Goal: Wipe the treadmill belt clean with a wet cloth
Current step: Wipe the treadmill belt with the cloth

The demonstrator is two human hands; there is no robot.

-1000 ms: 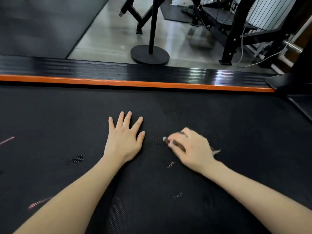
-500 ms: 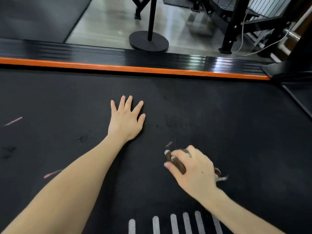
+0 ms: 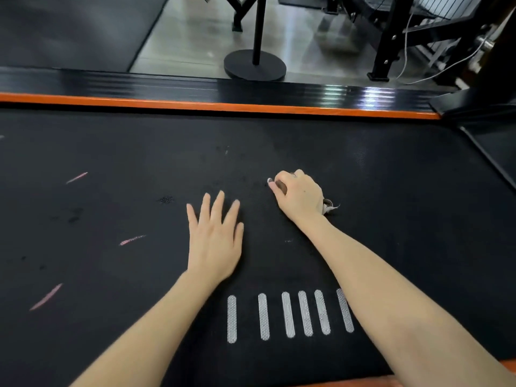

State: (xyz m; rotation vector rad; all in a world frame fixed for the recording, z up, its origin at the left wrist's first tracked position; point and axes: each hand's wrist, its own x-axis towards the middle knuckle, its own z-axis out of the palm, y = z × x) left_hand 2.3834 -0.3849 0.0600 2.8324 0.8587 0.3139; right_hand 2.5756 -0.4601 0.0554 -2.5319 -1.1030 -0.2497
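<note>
My left hand (image 3: 213,241) lies flat on the treadmill belt (image 3: 391,191), fingers spread; my right hand (image 3: 300,195) grips one bunched cloth (image 3: 331,208). Six silver stripes (image 3: 289,314) lie nearer me.

The right hand (image 3: 300,195) hides most of the cloth (image 3: 329,207).

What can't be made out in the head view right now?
- cloth: mostly under the right hand; only scraps show, wetness unreadable.
- treadmill belt: patches hidden beneath the left hand and both forearms; both ends cut off by frame edges.
</note>
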